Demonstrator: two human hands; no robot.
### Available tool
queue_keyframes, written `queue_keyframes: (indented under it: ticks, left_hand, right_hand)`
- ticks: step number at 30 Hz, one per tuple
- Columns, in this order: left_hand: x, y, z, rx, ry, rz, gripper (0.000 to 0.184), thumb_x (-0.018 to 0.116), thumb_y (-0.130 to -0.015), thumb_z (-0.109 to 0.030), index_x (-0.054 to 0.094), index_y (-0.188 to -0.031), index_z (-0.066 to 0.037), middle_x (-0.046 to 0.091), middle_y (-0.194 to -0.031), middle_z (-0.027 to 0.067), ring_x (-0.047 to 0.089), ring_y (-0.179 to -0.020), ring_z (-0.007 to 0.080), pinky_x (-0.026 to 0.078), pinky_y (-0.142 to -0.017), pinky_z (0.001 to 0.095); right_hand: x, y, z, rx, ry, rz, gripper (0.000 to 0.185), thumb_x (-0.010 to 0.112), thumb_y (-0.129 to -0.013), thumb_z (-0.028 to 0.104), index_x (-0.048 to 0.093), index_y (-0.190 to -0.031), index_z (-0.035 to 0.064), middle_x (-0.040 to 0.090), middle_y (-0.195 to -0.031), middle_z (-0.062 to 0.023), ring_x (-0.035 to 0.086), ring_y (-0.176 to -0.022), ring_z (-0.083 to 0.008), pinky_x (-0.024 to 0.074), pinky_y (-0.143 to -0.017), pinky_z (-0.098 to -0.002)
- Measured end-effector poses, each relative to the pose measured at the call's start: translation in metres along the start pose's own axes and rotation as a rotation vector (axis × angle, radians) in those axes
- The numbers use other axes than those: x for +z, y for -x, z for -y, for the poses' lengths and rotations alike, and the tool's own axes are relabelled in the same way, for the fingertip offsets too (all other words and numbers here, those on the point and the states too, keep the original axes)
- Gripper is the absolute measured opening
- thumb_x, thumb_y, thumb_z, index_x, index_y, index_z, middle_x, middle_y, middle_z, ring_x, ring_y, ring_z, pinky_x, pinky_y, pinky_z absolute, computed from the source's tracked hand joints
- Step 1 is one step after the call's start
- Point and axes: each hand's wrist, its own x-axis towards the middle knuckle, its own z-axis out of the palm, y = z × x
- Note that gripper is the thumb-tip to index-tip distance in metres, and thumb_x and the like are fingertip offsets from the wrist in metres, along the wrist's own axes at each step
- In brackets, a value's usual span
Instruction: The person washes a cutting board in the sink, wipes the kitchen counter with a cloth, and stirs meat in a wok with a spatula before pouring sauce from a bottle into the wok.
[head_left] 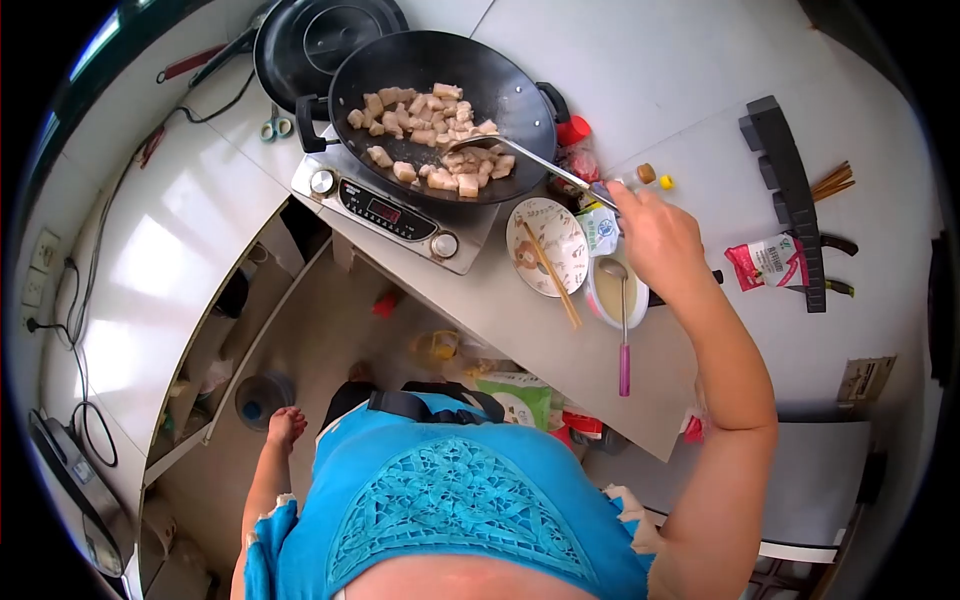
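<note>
My right hand (655,235) is closed around the handle of a long metal wok spatula (545,165). Its blade rests among pale, diced meat pieces (415,115) in a black two-handled wok (500,75). The wok sits on an induction cooker (400,215) with a lit red display and two knobs. My left hand (287,427) hangs low by my side, fingers curled, with nothing visible in it. Below my right hand, a purple-handled spoon (625,350) leans in a white tub (603,305) of pale contents. Chopsticks (555,275) lie across a patterned bowl (525,215).
Behind the wok lies a black pan lid (325,35), with scissors (275,125) near it. A red-capped jar (573,130) and small bottles stand right of the wok. Farther right are a red-and-white packet (768,262) and a black knife rack (785,190). A cable (85,330) runs along the left counter.
</note>
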Motion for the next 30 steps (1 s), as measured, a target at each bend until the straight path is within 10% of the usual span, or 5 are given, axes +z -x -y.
queue_keyframes:
  ticks: [18,30]
  left_hand:
    - [0.008,0.009,0.001,0.067,0.073,-0.031,0.013,0.049,-0.09,-0.02,0.057,-0.097,-0.011,0.06,-0.08,0.0017,0.059,-0.067,0.0123,0.048,-0.059,0.0233]
    - [0.035,0.028,0.059,0.031,0.288,-0.121,0.012,0.05,-0.089,-0.019,0.055,-0.096,-0.011,0.06,-0.082,0.0031,0.06,-0.068,0.0143,0.049,-0.058,0.0243]
  right_hand:
    - [0.011,-0.115,-0.023,0.052,-0.111,0.08,0.018,0.053,-0.081,0.015,0.066,-0.089,0.0056,0.062,-0.088,-0.02,0.063,-0.082,-0.0266,0.0513,-0.069,-0.0413]
    - [0.069,-0.201,-0.116,0.363,-0.428,0.637,0.026,0.056,-0.08,0.027,0.06,-0.067,0.0041,0.055,-0.057,-0.0077,0.042,-0.041,-0.0164,0.0359,-0.04,-0.0328]
